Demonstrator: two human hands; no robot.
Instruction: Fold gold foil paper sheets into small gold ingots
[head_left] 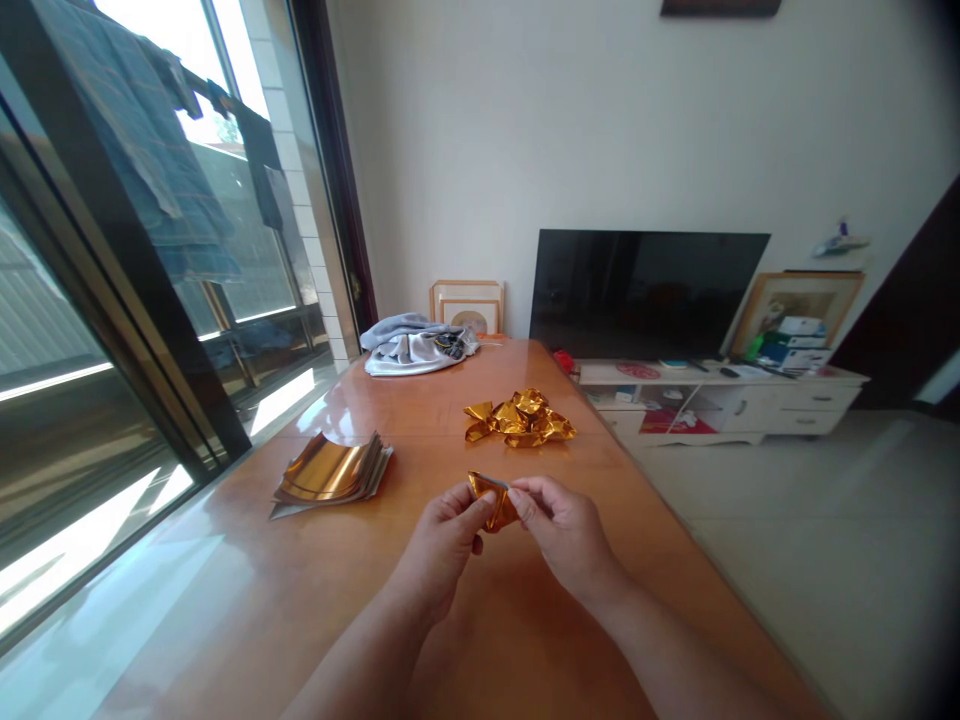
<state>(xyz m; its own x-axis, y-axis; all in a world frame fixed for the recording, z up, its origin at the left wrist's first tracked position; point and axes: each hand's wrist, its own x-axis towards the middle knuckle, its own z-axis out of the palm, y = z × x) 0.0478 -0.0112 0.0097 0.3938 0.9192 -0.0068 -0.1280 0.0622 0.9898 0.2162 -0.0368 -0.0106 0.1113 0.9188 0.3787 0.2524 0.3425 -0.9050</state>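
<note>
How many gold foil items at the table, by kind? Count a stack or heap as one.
Stack of gold foil sheets: 1
Heap of folded gold foil: 1 (pieces within overlap, can't count)
Held gold foil piece: 1
Total: 3

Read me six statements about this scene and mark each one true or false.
1. The left hand and right hand both hold a folded gold piece. True.
2. A stack of gold sheets and a pile of gold pieces lie on the table. True.
3. The stack of gold sheets is to the right of both hands. False: it is to their left.
4. A pale cloth bundle lies left of the television. True.
5. The television shows a bright picture. False: its screen is dark.
6. The pile of gold pieces touches the stack of gold sheets. False: they lie apart.
</note>
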